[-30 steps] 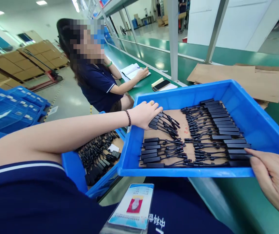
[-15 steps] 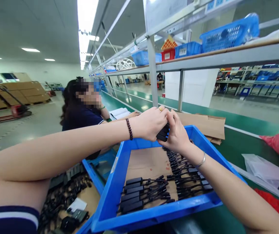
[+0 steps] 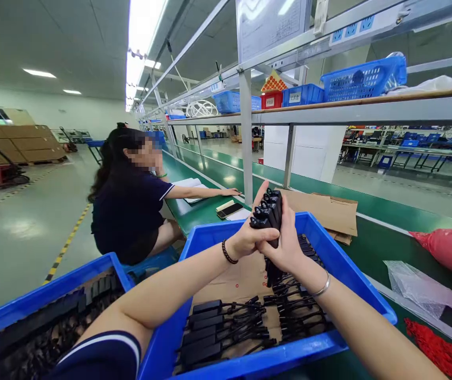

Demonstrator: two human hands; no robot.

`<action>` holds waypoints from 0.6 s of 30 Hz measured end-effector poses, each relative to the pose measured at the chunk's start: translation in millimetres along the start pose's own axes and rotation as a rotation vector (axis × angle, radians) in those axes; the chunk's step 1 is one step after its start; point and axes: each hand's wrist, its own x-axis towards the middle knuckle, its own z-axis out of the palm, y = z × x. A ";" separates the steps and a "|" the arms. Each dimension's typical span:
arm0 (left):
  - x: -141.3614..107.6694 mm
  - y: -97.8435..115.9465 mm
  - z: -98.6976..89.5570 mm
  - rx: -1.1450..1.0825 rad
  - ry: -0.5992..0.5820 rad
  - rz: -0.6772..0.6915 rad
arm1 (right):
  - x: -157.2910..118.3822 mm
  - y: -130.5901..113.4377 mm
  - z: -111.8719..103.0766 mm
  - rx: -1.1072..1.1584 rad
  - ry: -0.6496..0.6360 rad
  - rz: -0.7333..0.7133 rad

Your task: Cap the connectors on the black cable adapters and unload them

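Note:
My left hand (image 3: 249, 235) and my right hand (image 3: 289, 248) are closed around a bundle of black cable adapters (image 3: 268, 211). Small looped cable ends stick up from the bundle's top, and dark parts hang beneath it. The bundle is held above a blue bin (image 3: 289, 359) lined with brown cardboard (image 3: 226, 285). Inside the bin, at the front left, lies a row of similar black adapters (image 3: 204, 332) with short cables. More black cables (image 3: 300, 311) lie along the bin's right side, partly hidden by my right forearm.
A second blue bin (image 3: 118, 274) with many black parts stands at the left. Past the main bin, a co-worker (image 3: 131, 200) sits at the green bench, near a phone (image 3: 229, 211). Cardboard sheets (image 3: 320, 208), a plastic bag (image 3: 419, 282) and red material (image 3: 439, 343) lie right.
Both hands have turned the bundle, so the looped cable ends now show on top. My left arm is lower, and the view has shifted, showing more of the co-worker and the left bin.

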 end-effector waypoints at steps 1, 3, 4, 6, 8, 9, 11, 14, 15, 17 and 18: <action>-3.4 -5.7 5.3 -0.112 0.060 -0.012 | -3.2 -0.9 3.1 -0.023 -0.027 0.018; -6.9 -8.5 8.5 -0.239 0.170 -0.016 | -6.5 -0.6 6.6 -0.063 -0.094 0.034; -7.1 -6.4 6.4 -0.272 0.227 -0.013 | -6.2 0.7 7.0 -0.053 -0.147 0.031; -5.4 1.7 -3.2 -0.315 0.318 -0.019 | -2.5 5.8 6.1 0.069 -0.248 0.039; -3.4 11.3 -16.5 -0.350 0.364 -0.036 | 3.4 13.7 4.1 0.322 -0.288 0.137; -3.1 15.5 -23.1 -0.365 0.372 -0.043 | 6.2 18.1 3.2 0.464 -0.294 0.229; -4.4 20.8 -34.2 -0.387 0.368 -0.047 | 9.9 25.7 1.6 0.715 -0.314 0.438; -9.4 20.5 -44.4 -0.390 0.326 -0.064 | 10.3 30.7 0.0 0.962 -0.512 0.641; -11.0 19.1 -46.1 -0.382 0.303 -0.083 | 9.5 30.6 -0.3 1.013 -0.600 0.690; -13.1 17.1 -47.4 -0.364 0.257 -0.121 | 7.4 29.2 -0.1 1.065 -0.697 0.759; -13.5 17.4 -47.0 -0.359 0.236 -0.135 | 6.3 28.4 0.3 1.075 -0.710 0.777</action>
